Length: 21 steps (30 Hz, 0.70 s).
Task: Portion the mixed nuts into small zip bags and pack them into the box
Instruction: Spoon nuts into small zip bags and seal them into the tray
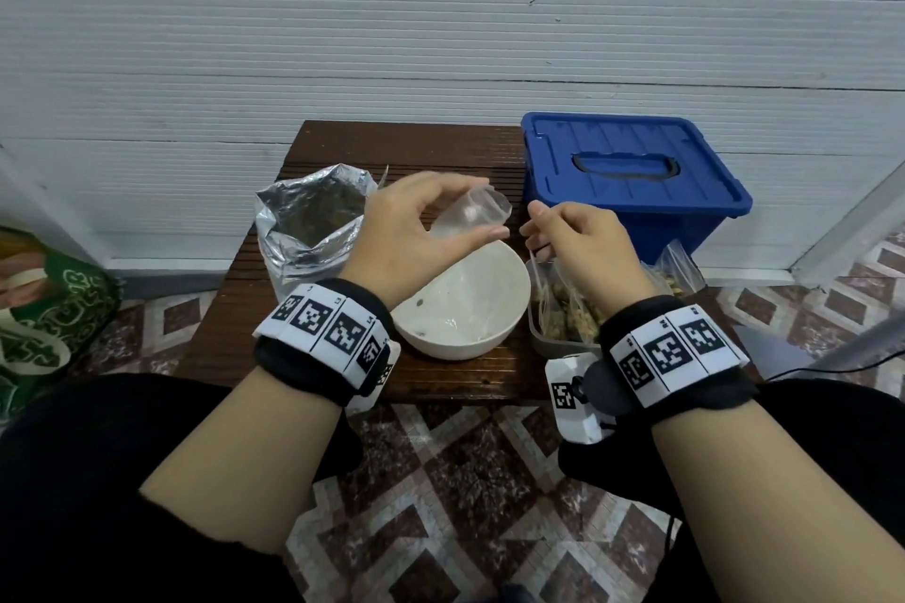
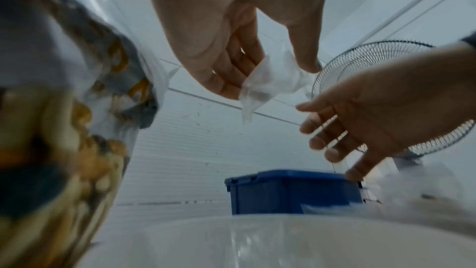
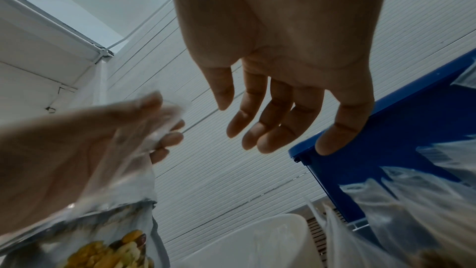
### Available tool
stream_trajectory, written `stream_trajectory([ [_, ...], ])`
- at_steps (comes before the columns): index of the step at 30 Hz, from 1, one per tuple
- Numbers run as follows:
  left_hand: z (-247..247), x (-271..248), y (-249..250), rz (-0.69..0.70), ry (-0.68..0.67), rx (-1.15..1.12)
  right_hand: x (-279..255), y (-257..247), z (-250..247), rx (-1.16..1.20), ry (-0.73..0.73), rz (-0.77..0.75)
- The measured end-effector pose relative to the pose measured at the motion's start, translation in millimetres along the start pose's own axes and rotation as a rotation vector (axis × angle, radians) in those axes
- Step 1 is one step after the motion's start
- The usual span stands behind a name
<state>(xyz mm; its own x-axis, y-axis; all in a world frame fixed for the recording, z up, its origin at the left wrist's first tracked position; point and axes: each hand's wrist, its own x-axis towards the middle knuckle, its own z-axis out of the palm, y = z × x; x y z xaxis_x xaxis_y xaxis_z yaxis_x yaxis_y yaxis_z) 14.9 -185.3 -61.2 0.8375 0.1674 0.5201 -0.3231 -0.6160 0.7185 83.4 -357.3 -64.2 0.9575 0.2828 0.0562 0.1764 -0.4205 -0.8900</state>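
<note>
The left hand [image 1: 406, 230] pinches a small clear zip bag [image 1: 472, 213] between the thumb [image 1: 470, 238] below and the curled fingers above, holding it open-mouthed in the air above the far rim of a white bowl [image 1: 509, 289]. The bag looks empty, though the plastic is too blurred to be sure. At three o'clock from it, close but not touching, the right hand [image 1: 585, 245] hangs with its fingers [image 3: 273, 129] loosely bent and spread, holding nothing.

Below the hands stands a small dark brown slatted table [image 1: 392, 147] on a floor of red, grey and white patterned tiles [image 1: 465, 480]. A white ribbed panel wall [image 1: 440, 15] rises behind it. In the left wrist view a wire fan guard [image 2: 365, 62] shows behind the right hand.

The bowl sits at the table's centre and holds only a few crumbs. At nine o'clock from it stands an opened silver foil nut pouch [image 1: 313, 220], its printed side showing nuts in the wrist views. At three o'clock from the bowl a clear plastic tub [image 1: 543, 338] holds filled zip bags of mixed nuts [image 1: 563, 313], partly hidden by the right wrist. At one o'clock sits a blue storage box [image 1: 631, 171] with its lid shut. A green patterned bag [image 1: 49, 309] lies on the floor at the far left.
</note>
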Motion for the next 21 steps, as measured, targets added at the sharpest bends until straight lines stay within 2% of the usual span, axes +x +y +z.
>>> stream_trajectory([
  [5,-30.6,6.7,9.8,0.027,0.107,0.042,-2.0,-6.1,7.3,-0.015,-0.016,-0.023],
  [9,-59.0,6.3,5.0,-0.013,0.210,0.117,-3.8,-16.8,24.8,-0.040,-0.084,-0.048],
  [15,-103.7,-2.2,-24.7,-0.180,0.354,0.318,-3.0,-38.6,58.8,0.028,-0.119,-0.087],
  [21,-124.0,-24.6,-58.5,-0.326,0.355,0.384,6.1,-57.3,88.3,0.093,-0.077,-0.158],
])
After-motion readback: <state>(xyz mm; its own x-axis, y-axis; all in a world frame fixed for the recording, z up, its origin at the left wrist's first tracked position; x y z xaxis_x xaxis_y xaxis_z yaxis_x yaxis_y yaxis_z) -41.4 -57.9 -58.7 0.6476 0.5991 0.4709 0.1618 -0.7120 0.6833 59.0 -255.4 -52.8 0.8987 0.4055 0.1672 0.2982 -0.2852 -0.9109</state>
